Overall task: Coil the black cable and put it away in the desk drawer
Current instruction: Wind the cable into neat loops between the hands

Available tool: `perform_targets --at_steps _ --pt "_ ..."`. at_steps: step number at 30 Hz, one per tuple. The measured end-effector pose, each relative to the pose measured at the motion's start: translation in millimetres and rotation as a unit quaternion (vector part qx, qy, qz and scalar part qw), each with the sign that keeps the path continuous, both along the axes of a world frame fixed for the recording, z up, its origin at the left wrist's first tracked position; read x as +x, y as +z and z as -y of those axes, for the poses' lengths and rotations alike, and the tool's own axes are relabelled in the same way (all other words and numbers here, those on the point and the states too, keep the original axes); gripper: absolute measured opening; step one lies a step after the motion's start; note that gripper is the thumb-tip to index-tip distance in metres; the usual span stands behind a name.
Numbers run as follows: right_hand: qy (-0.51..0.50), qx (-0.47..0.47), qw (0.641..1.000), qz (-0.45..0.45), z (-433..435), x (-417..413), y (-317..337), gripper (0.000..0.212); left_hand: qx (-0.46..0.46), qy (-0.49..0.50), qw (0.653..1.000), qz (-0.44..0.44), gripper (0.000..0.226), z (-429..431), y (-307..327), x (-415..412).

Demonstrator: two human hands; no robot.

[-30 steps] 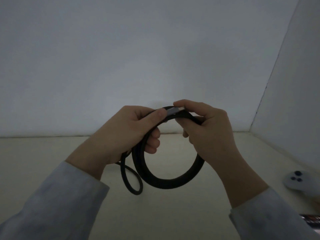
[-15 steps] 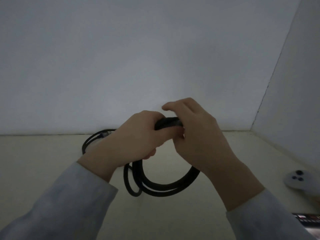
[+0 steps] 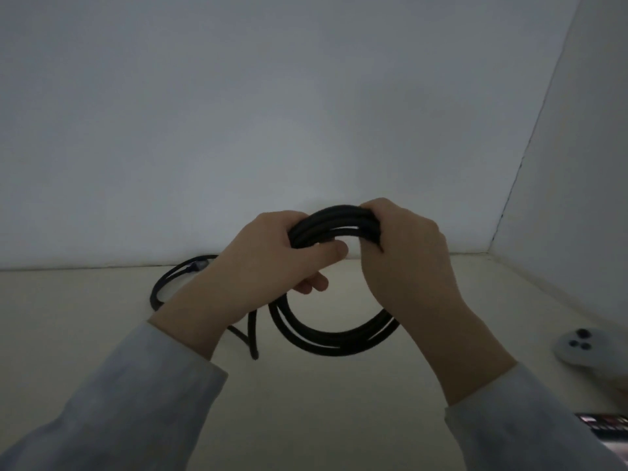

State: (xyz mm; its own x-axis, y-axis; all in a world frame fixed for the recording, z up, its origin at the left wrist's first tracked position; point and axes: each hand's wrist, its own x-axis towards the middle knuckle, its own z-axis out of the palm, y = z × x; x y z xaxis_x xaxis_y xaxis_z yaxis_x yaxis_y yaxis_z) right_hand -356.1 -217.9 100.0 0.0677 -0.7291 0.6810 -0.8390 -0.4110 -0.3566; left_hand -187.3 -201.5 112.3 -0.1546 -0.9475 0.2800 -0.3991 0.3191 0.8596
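Two hands meet at the centre of the frame, both closed around the top of the black cable (image 3: 329,220). The left hand (image 3: 272,263) grips the bundled strands from the left, its thumb lying across under them and its fingers curled behind. The right hand (image 3: 411,266) wraps the same bundle from the right, knuckles toward the camera, its fingers curled over the strands. A short arc of several stacked turns shows between the two hands.

The coil hangs down from that grip as a rough ring; its lower arc shows below the hands, just above or touching the desk (image 3: 323,409); which of the two I cannot tell. Part of the ring is hidden behind the right wrist.

Some cable is not wound in. A loose length (image 3: 159,290) runs out left of the left wrist and curves along the desk toward the back wall (image 3: 272,113), where a plug (image 3: 196,265) with a bluish tip lies by the wall's foot. A narrow hairpin bend (image 3: 253,338) pokes out below the left wrist.

Pale grey sleeves (image 3: 119,409) cover both forearms toward the bottom corners. At the right edge a light grey controller (image 3: 577,346) with dark buttons rests on the desk, and a dark flat object (image 3: 608,433) sits in the lower right corner, cut off by the frame. A side wall (image 3: 594,164) closes the right.
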Motion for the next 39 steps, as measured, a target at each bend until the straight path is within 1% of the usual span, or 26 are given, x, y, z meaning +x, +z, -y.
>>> perform_targets --at_steps 3,5,7,9,11,15,18,20,22,24,26,29,33,36,39 --pt "-0.015 0.012 0.996 0.087 2.4 2.1 -2.7 0.019 0.006 -0.011 0.997 -0.080 0.017 -2.1 3.5 0.3" --pt "-0.025 0.023 0.990 0.136 5.1 0.6 -4.2 0.014 0.016 -0.011 0.993 -0.114 0.027 -4.8 6.6 1.6" --pt "-0.030 0.023 0.983 0.178 6.8 -2.0 -4.5 0.013 0.037 -0.015 0.988 -0.147 0.042 -6.2 8.2 0.8" --pt "-0.026 0.024 0.980 0.194 6.9 -0.7 -5.5 0.014 0.053 -0.013 0.978 -0.201 0.052 -7.2 8.5 -2.5" --pt "-0.022 0.030 0.981 0.190 6.5 3.6 -7.0 0.013 0.035 0.014 0.973 -0.226 0.053 -6.7 7.3 -5.9" --pt "-0.021 0.073 0.979 0.189 8.9 3.6 -8.1 0.015 -0.014 0.058 0.982 -0.181 0.053 -4.8 3.5 -9.0" --pt "-0.047 0.097 0.986 0.124 9.1 -2.0 -6.6 0.017 -0.028 0.064 0.988 -0.138 0.053 -4.0 2.1 -8.4" --pt "-0.061 0.080 0.992 0.078 6.3 -2.2 -5.6 0.018 -0.034 0.054 0.992 -0.107 0.053 -4.6 1.4 -8.9" --pt "-0.052 0.045 0.997 0.040 2.3 -0.3 -3.8 0.014 -0.033 0.040 0.996 -0.071 0.052 -5.9 0.9 -11.1" --pt "-0.007 0.025 0.999 0.023 -1.6 2.0 -1.0 0.007 -0.031 0.030 0.998 -0.038 0.051 -6.6 -0.2 -13.9" --pt "0.029 0.025 0.999 0.019 -4.1 3.1 1.1 0.007 -0.030 0.026 0.999 -0.025 0.050 -7.2 -0.7 -16.0" --pt "0.037 0.042 0.998 0.040 -2.2 1.8 1.0 0.011 -0.029 0.021 0.999 -0.035 0.046 -5.2 -1.5 -15.8" --pt "0.018 0.049 0.994 0.091 3.8 -1.7 0.3 0.014 -0.054 0.006 0.998 -0.039 0.037 -3.3 -1.7 -10.9" --pt "0.006 0.059 0.984 0.169 8.0 -6.5 -0.3 0.015 -0.056 0.010 0.998 -0.039 0.030 -4.5 0.5 -7.0" --pt "0.014 0.081 0.960 0.266 10.2 -7.5 -2.2 0.023 -0.047 -0.004 0.997 -0.057 0.024 -5.2 1.7 -4.7"
